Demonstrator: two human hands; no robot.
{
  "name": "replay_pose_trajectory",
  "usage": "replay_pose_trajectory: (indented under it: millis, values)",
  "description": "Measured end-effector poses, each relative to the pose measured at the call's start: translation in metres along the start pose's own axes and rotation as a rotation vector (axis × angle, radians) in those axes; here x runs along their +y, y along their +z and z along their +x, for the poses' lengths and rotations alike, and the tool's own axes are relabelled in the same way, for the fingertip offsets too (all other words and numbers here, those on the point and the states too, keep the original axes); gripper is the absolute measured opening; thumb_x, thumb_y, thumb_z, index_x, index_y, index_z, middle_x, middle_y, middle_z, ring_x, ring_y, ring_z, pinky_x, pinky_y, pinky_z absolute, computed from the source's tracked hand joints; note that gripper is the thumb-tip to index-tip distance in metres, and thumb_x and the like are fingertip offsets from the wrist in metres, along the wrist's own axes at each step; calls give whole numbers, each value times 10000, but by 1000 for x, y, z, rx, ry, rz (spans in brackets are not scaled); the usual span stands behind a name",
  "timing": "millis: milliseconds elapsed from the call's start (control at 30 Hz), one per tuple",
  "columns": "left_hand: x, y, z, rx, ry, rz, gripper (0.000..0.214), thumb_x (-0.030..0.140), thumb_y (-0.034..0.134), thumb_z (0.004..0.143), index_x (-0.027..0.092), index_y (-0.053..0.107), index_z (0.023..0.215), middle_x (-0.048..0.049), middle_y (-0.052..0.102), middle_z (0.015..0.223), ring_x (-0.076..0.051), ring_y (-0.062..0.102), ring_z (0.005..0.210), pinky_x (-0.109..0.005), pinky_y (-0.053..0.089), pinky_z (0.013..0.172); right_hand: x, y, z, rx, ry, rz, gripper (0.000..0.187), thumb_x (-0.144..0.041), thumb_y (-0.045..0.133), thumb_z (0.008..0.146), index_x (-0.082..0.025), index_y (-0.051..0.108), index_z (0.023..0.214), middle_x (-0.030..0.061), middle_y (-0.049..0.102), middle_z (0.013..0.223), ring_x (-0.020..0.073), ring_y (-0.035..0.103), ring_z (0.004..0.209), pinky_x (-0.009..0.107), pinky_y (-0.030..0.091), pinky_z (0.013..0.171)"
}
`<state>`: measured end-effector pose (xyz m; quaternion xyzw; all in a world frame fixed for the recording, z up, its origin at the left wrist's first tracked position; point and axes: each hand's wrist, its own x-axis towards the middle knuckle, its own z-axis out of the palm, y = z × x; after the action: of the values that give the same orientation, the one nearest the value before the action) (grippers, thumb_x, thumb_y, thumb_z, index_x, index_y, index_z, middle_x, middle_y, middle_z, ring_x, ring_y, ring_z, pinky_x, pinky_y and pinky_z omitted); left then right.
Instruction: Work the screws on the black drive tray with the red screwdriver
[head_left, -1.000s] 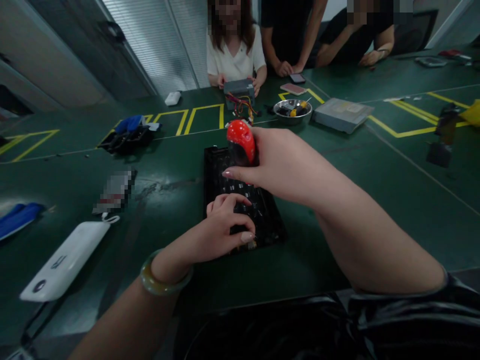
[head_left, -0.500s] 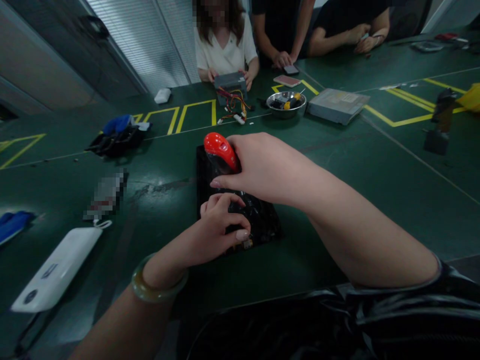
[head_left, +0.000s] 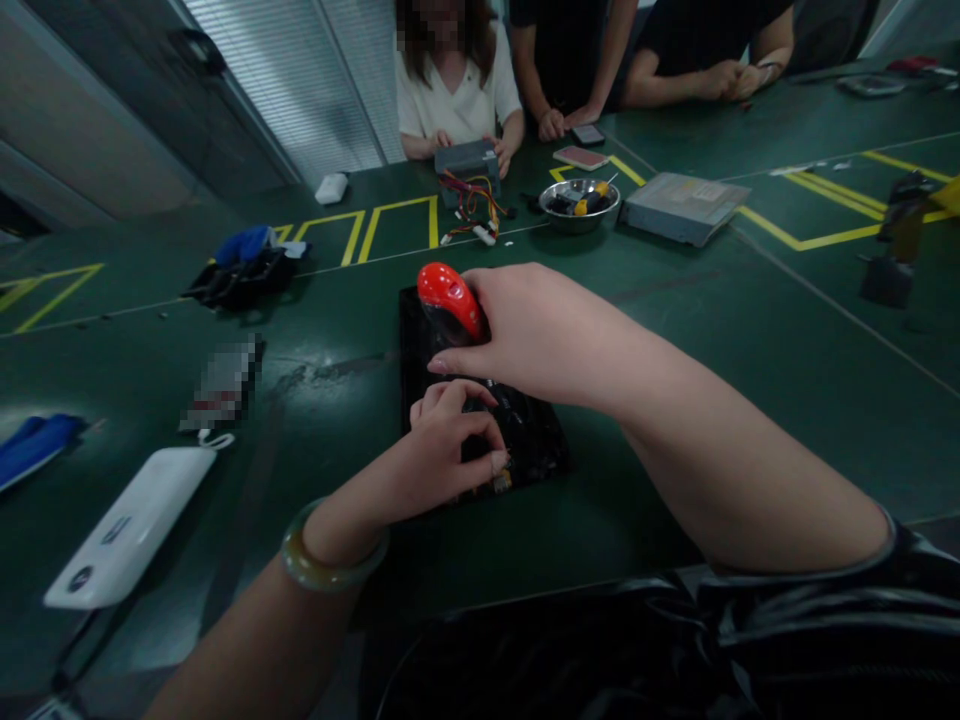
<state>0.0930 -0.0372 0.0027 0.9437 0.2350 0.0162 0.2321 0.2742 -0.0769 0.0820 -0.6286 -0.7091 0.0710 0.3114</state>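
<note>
A flat black device [head_left: 536,425], with small electronic parts showing at its near edge, lies on the green table in front of me. My right hand [head_left: 529,335] is wrapped round a red and black electric screwdriver [head_left: 450,295] above the device; the tool's tip is hidden behind my hands. Lower down, my left hand [head_left: 457,435] rests over the device's near part. Its thumb and index finger come together in a pinch near that edge, and whatever is between them is too small to make out. A jade-like bangle [head_left: 330,565] circles my left wrist.
A white power bank [head_left: 131,530] and a blurred-out phone [head_left: 223,385] lie at left. Further back are a black tray [head_left: 244,275], a metal bowl with tools [head_left: 574,222], and a grey metal drive [head_left: 682,208]. Across the table, a person handles a power supply [head_left: 465,165].
The whole view has shifted slightly. My left thumb and index finger have drawn closer together near the device's edge. My right hand stays on the screwdriver.
</note>
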Motion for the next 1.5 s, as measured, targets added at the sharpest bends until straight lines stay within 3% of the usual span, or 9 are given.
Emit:
replay_pose_trajectory:
  millis: [167,300,467,700,1200,1367,1500]
  values:
    - [-1,0,0,21,41,-63,87,343,665,850,318,725,907,-9,518,1274,-275,382,1256,-507,257,1064,-1,-6,0,11,-9,-45,340,-481,757,751,-169,640,818,19,587,706,216,622,772,349,485,769]
    - [1,-1,1,25,25,-83,96,359,665,852,333,739,909,6,569,1236,-264,408,1238,-499,250,1056,-11,-26,-7,69,-23,12,244,-407,688,828,-168,642,805,8,606,724,165,601,732,295,466,745]
    - [2,-5,0,24,33,-98,129,399,660,851,326,750,909,21,599,1228,-263,432,1220,-481,270,1045,-29,-45,-17,-64,-10,135,222,-388,697,833,-175,641,799,-1,633,729,138,573,667,273,452,645]
    - [3,-8,0,-8,17,-128,173,397,627,863,293,760,901,30,646,1209,-270,453,1208,-467,283,1041,-25,-33,-15,-186,-61,113,251,-430,693,832,-185,639,853,1,638,756,158,594,706,287,489,661]
    - [1,-8,0,-62,-2,-177,224,402,578,882,272,748,944,-14,679,1044,-289,469,1162,-459,304,1016,-24,-25,-12,-260,-73,26,239,-431,682,825,-195,637,823,-14,618,714,138,563,644,283,459,641]
    - [1,-8,-1,-14,27,-164,220,406,598,875,262,756,922,-14,668,1126,-291,449,1200,-468,277,1052,-24,-28,-14,-229,-95,50,244,-433,666,848,-190,645,849,-9,635,742,134,571,657,273,461,638]
    - [0,-7,-1,-32,20,-207,214,394,593,878,257,748,926,-10,687,1072,-290,465,1194,-458,296,1048,-24,-28,-14,-267,-84,52,237,-430,679,843,-196,650,872,-8,652,777,136,576,655,283,465,637]
